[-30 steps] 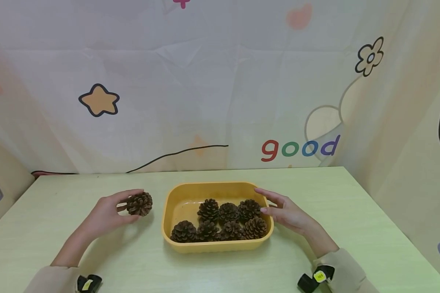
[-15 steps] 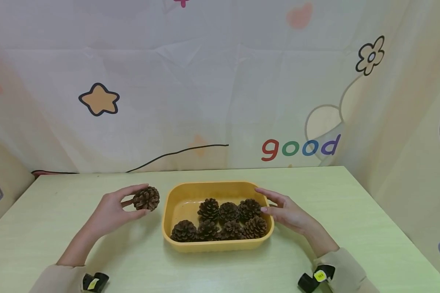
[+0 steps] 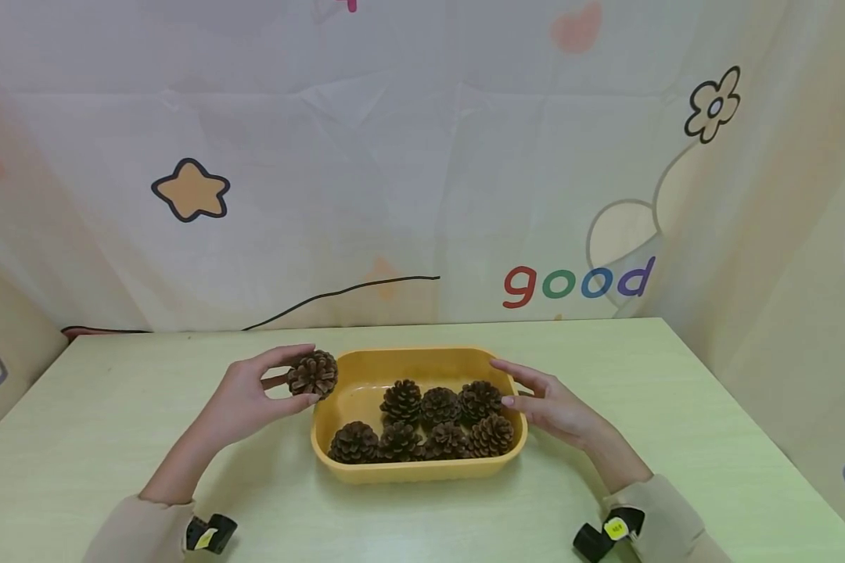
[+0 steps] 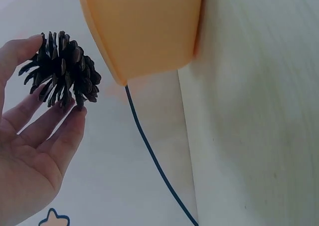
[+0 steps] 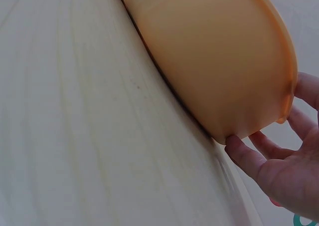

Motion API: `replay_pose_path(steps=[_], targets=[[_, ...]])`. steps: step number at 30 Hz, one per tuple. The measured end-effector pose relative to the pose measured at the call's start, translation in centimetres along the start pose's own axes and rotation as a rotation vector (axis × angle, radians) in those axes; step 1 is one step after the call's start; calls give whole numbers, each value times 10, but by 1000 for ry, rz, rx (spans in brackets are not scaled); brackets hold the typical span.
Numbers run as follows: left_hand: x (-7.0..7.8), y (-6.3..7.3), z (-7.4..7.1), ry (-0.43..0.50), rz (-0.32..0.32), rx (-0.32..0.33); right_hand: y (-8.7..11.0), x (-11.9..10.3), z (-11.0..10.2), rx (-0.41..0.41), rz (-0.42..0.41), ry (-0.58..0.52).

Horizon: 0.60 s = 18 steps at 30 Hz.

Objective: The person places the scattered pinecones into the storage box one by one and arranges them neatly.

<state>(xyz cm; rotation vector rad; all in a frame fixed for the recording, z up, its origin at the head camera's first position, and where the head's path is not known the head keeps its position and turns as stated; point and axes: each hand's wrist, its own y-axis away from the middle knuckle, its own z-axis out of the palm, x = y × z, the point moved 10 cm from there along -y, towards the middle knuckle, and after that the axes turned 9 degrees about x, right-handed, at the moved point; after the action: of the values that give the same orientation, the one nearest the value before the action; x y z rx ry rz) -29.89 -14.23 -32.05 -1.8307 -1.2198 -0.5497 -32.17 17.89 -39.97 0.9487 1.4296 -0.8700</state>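
Observation:
My left hand (image 3: 249,403) pinches a brown pine cone (image 3: 313,374) between thumb and fingertips, at the left rim of a yellow plastic basin (image 3: 415,472). Its open scales show from the side in the left wrist view, where the held pine cone (image 4: 62,71) is beside the basin's outer wall (image 4: 144,31). Several more pine cones (image 3: 400,401) sit in the basin, mostly in its front and right part. At the right end, my right hand (image 3: 559,410) holds the basin by its rim; the right wrist view has its fingers (image 5: 244,156) against the outer wall.
The basin stands on a pale green table (image 3: 676,422). Behind it hangs a printed cloth (image 3: 394,172), meeting the table's back edge. Dark wrist cameras (image 3: 211,534) are strapped at both sleeves.
My left hand has moved right and slightly up with the pine cone, from the table's left side to the basin's left rim. The right hand and basin have stayed put.

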Motion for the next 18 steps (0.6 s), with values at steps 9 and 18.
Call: replay_pose_path(steps=[9, 18], targets=[[8, -4, 19, 55, 0, -44, 0, 2, -1, -1, 7, 5], [14, -6, 34, 73, -9, -78, 0, 0, 0, 2, 4, 2]])
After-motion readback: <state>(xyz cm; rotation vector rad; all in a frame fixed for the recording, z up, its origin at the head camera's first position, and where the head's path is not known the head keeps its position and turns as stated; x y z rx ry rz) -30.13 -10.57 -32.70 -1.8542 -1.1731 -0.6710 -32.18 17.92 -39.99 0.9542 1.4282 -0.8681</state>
